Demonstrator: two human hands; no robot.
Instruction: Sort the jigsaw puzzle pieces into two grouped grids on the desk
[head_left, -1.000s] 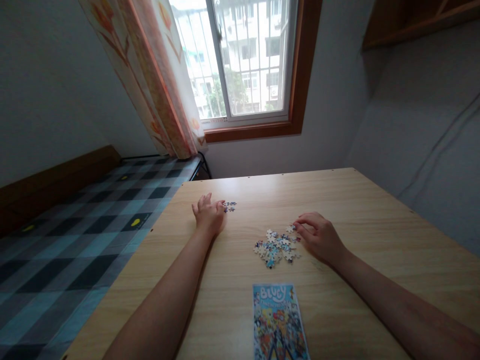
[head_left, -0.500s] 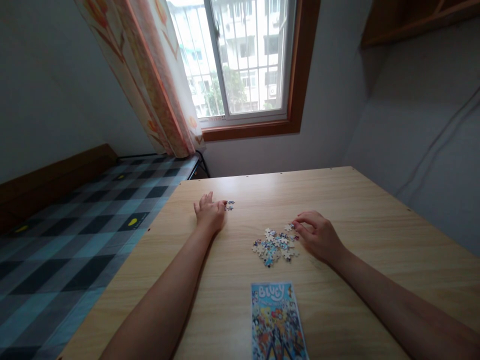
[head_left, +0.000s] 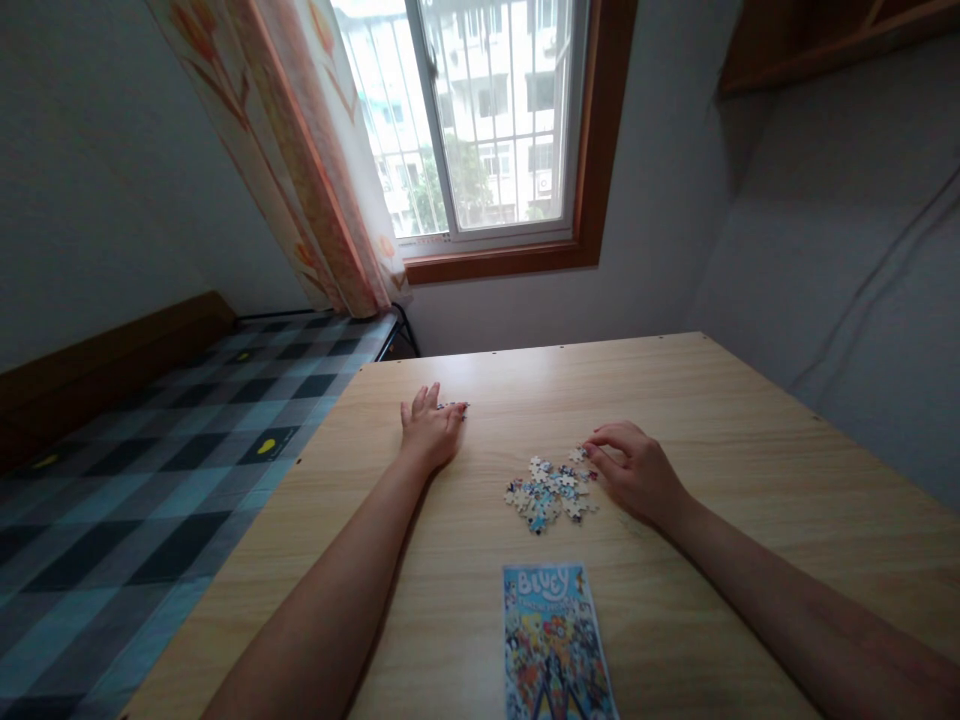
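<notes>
A loose heap of small jigsaw puzzle pieces (head_left: 551, 492), some pale side up and some coloured, lies in the middle of the table. My right hand (head_left: 636, 468) is at the heap's far right edge, thumb and forefinger pinched on a puzzle piece (head_left: 578, 454). Farther off to the left, my left hand (head_left: 431, 432) rests with its fingers spread. It partly covers a small group of puzzle pieces (head_left: 454, 406), its thumb side touching them. Nearest me lies a colourful picture sheet (head_left: 556, 640) headed "BLUEY".
The pale wooden table (head_left: 720, 560) reaches toward the wall under a barred window (head_left: 502, 130). To the left stands a bed with a checked cover (head_left: 225, 450), beside a flowered curtain (head_left: 292, 160). A wooden shelf (head_left: 832, 60) hangs at upper right.
My left hand has shifted slightly to the right and now covers more of the small group of pieces. The right hand stays at the heap, almost unmoved.
</notes>
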